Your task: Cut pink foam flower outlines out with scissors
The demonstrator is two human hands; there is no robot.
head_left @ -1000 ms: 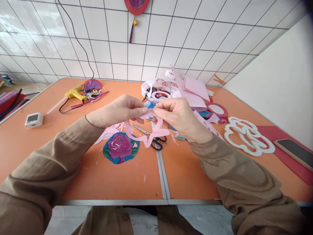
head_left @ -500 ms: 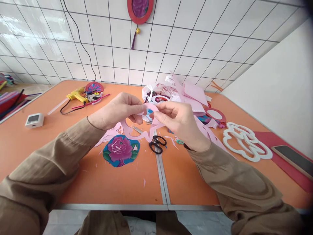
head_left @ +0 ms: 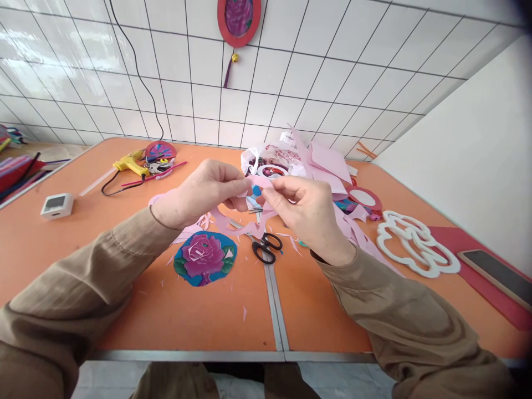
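Between my two hands, above the table, is a wavy-edged pink cutout (head_left: pixel 226 224) of paper or thin foam, its outline curving like a frame. My left hand (head_left: pixel 208 188) pinches its upper edge between thumb and fingers. Close beside it, my right hand (head_left: pixel 305 208) pinches the same edge; parts of the cutout are hidden behind the fingers. Below, black-handled scissors (head_left: pixel 266 249) lie on the table, blades partly covered by the cutout. A piece with a purple rose on blue (head_left: pixel 205 257) lies under my left wrist, small pink scraps on it.
On the orange table (head_left: pixel 199 321), a yellow glue gun (head_left: pixel 131 163) and a small white box (head_left: pixel 57 205) lie left. Pink sheets (head_left: pixel 328 163) and a plastic bag (head_left: pixel 282 155) stand behind my hands. White cloud-shaped cutouts (head_left: pixel 415 244) and a phone (head_left: pixel 499 274) lie right.
The pink cutout has tilted and its top edge now looks flatter between my fingers. A pink part shows behind my left wrist. Both hands keep their pinch, and the view has shifted slightly.
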